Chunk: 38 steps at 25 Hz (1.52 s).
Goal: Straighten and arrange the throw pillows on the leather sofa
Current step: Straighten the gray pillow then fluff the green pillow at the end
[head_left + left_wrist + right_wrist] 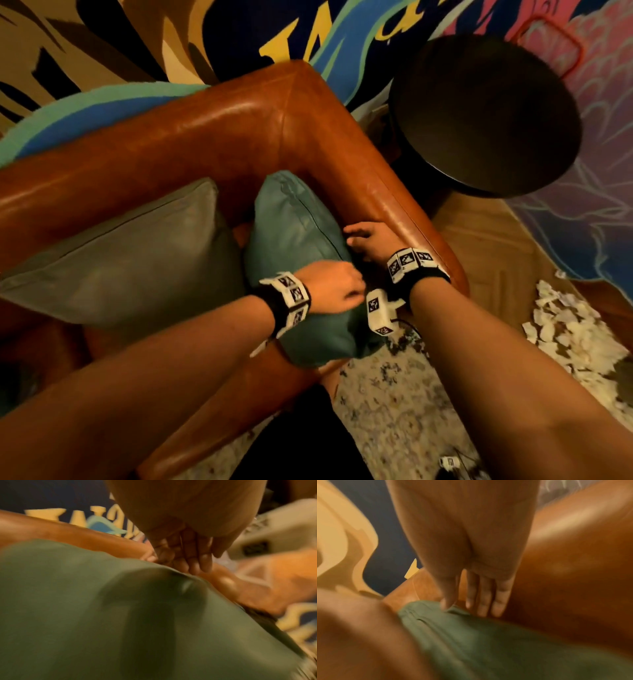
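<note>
A teal pillow (298, 246) stands on edge in the corner of the brown leather sofa (212, 137), close to its right armrest (404, 212). A grey-green pillow (137, 260) leans against the backrest to its left. My left hand (335, 284) sits on the teal pillow's near right edge with its fingers curled over the seam (185, 559). My right hand (366, 240) reaches down between the pillow and the armrest; its fingers (498, 601) are straight and touch the pillow's edge (471, 635), with the thumb resting on top. The wrist views are blurred.
A dark round side table (486, 116) stands just right of the armrest. A patterned rug (394, 394) and a patch of white shaggy material (575, 335) lie on the floor. A painted mural wall (102, 51) runs behind the sofa.
</note>
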Each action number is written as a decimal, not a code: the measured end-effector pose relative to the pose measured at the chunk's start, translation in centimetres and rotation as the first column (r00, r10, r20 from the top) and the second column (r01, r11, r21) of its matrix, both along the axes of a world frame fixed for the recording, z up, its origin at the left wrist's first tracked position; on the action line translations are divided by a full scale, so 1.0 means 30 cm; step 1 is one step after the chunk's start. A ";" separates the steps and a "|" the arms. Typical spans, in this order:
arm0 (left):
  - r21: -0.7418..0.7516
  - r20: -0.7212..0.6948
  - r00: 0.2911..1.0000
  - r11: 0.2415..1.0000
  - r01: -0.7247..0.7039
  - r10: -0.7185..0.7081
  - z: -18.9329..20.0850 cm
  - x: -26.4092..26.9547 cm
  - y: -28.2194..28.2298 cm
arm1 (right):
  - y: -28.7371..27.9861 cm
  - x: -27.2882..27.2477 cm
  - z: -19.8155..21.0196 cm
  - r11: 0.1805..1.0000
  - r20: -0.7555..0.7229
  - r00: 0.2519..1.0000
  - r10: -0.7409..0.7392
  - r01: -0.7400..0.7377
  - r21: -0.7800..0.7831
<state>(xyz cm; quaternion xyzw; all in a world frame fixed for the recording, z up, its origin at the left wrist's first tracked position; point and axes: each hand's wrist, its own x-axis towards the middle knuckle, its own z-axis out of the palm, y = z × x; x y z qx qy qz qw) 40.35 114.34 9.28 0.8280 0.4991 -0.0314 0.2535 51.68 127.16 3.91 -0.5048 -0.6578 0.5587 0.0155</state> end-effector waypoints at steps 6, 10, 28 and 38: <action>0.085 -0.308 0.925 0.963 0.257 -0.220 -0.119 0.176 -0.081 | -0.112 0.165 -0.017 0.972 -0.093 0.968 -0.231 0.235 0.030; 0.277 -0.319 0.948 0.957 0.084 0.009 -0.181 0.190 -0.130 | -0.219 0.236 -0.020 0.951 0.031 0.975 -0.218 0.205 0.232; -0.054 -0.205 0.646 0.651 -0.757 0.735 -0.168 0.077 -0.039 | -0.386 0.227 -0.036 0.975 0.369 0.926 0.080 -0.150 0.165; -0.065 0.003 0.344 0.343 -0.937 0.939 -0.185 0.054 0.021 | -0.411 0.392 0.041 0.909 -0.035 0.995 -0.090 0.097 0.405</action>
